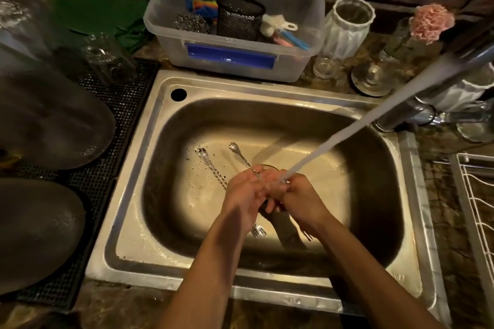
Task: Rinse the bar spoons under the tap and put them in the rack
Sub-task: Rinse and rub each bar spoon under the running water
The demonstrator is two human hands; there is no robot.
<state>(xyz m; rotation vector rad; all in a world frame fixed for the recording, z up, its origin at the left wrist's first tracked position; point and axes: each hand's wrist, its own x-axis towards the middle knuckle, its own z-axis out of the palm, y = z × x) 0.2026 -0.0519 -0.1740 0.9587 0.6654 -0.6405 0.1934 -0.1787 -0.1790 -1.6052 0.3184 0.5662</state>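
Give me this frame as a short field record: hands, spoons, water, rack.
left hand: over sink, closed on spoon shafts
right hand: meets the left under the stream, gripping the same bundle
spoons: two bowl ends stick out up-left of the hands, fork ends show below them
water: running, hits the hands
tap: upper right, partly out of frame
sink: steel, wet
rack: white wire, right edge, no spoon visible in it
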